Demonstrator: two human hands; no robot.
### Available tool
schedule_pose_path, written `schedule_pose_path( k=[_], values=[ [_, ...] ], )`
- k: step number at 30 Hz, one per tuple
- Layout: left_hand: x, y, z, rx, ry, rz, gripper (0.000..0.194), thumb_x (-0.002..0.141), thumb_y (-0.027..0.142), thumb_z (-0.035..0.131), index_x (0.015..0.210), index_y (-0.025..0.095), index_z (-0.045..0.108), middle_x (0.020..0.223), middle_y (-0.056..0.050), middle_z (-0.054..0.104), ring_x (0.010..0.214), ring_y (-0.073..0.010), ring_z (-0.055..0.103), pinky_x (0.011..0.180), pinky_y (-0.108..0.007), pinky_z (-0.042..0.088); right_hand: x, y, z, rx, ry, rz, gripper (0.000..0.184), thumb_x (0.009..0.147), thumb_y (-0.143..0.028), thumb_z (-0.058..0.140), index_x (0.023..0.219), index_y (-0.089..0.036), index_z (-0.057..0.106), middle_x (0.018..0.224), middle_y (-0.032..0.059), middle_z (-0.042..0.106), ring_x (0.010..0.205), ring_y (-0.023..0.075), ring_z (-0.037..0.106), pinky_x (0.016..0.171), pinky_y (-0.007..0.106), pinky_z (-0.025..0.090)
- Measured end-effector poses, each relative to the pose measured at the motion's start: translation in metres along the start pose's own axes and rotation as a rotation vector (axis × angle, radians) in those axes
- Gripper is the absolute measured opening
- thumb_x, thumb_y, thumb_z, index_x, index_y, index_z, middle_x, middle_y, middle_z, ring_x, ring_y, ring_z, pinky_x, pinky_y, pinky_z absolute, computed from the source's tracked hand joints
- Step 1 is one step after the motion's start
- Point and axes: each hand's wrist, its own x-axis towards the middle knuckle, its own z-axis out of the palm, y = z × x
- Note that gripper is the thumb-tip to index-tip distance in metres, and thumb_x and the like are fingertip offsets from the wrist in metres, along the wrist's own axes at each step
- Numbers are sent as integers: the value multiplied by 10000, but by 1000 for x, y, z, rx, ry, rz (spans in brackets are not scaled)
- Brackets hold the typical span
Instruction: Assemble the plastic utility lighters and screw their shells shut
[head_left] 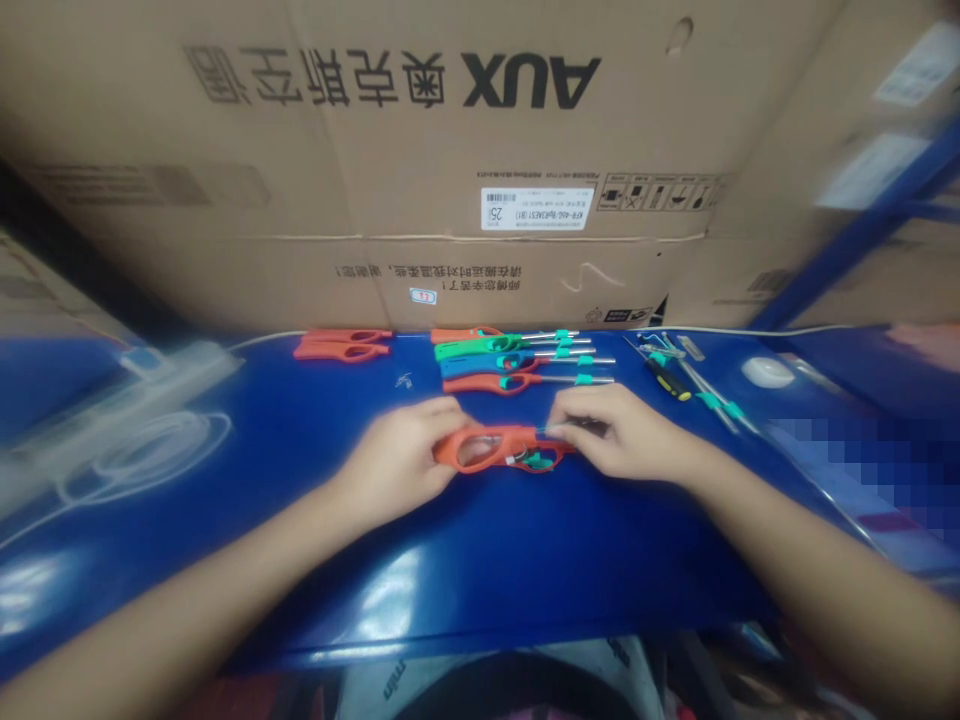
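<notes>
An orange long-neck lighter body (502, 446) is held between my hands above the blue table, its inside parts and a green trigger (538, 460) showing. My left hand (405, 450) wraps round its left end, fingers closed. At the right end, the thumb and fingers of my right hand (619, 430) pinch together by a small dark blue piece (545, 433); how much they grip there is partly hidden. Just beyond lies a row of lighters with metal tubes: an orange one (480, 384), a blue one (480, 364), a green one (469, 348) and another orange one (454, 335).
Orange handle shells (337, 350) lie at the back left, beside tiny metal bits (405, 381). To the right are a black-and-yellow screwdriver (670, 380), metal tubes (709, 385) and a white rounded object (767, 373). A cardboard box (360, 190) walls the back. White cable (172, 455) coils left.
</notes>
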Motion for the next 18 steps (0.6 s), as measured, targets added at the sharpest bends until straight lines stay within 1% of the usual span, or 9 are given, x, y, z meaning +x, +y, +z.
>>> schedule_pose_path(
  k=[3, 5, 6, 8, 10, 12, 14, 16, 18],
  values=[
    [2, -9, -9, 80, -12, -34, 158, 848, 165, 594, 902, 212, 734, 885, -16, 690, 764, -161, 626, 652, -254, 428, 0, 3, -5, -21, 35, 11, 188, 944, -190, 534, 768, -178, 600, 692, -13, 592, 613, 99, 496, 594, 222, 384],
    [4, -18, -12, 120, 5, -107, 133, 855, 243, 602, 783, 189, 701, 802, -21, 669, 695, -161, 596, 599, -256, 399, 2, 7, -10, -47, 111, 69, 219, 949, -237, 541, 738, -185, 569, 663, -19, 552, 593, 103, 460, 575, 232, 363],
    [5, -23, -12, 88, 11, -155, 188, 861, 308, 617, 737, 183, 683, 752, -19, 658, 663, -161, 582, 588, -258, 399, 2, 8, -12, -51, 155, 110, 236, 956, -266, 539, 734, -189, 553, 657, -19, 537, 592, 107, 452, 570, 237, 358],
    [8, -26, -7, -54, 12, -259, 285, 855, 440, 645, 744, 182, 693, 707, -13, 663, 644, -171, 586, 586, -267, 421, 3, 8, -12, -28, 214, 183, 243, 977, -314, 513, 765, -197, 533, 672, -18, 524, 606, 115, 454, 577, 246, 362],
    [8, -21, 2, -262, -15, -334, 303, 829, 484, 682, 829, 184, 729, 750, -15, 708, 683, -186, 630, 631, -286, 479, 3, 3, -7, 31, 210, 214, 197, 992, -328, 486, 842, -204, 520, 706, -24, 517, 618, 115, 452, 585, 246, 372],
    [6, -9, 12, -487, -43, -372, 271, 795, 435, 737, 877, 176, 731, 813, -24, 744, 735, -194, 674, 710, -312, 532, 3, -6, 3, 92, 151, 215, 132, 988, -317, 494, 906, -213, 497, 729, -36, 504, 615, 107, 438, 579, 237, 369],
    [2, 6, 20, -703, -73, -374, 252, 778, 375, 770, 915, 170, 714, 835, -26, 759, 772, -194, 702, 757, -320, 558, 2, -15, 12, 119, 75, 221, 111, 966, -302, 528, 907, -220, 480, 726, -49, 501, 603, 98, 430, 567, 230, 356],
    [-1, 17, 26, -839, -92, -365, 245, 773, 346, 783, 924, 167, 709, 864, -29, 765, 792, -189, 710, 772, -317, 567, 1, -24, 20, 99, 19, 235, 126, 936, -296, 569, 885, -222, 480, 718, -54, 513, 598, 95, 434, 569, 232, 347],
    [-2, 24, 29, -908, -107, -372, 243, 773, 337, 789, 929, 164, 720, 888, -35, 764, 804, -186, 708, 774, -312, 571, 0, -29, 25, 68, 0, 244, 116, 911, -279, 589, 883, -222, 492, 731, -52, 538, 607, 97, 448, 584, 239, 347]
  ],
)
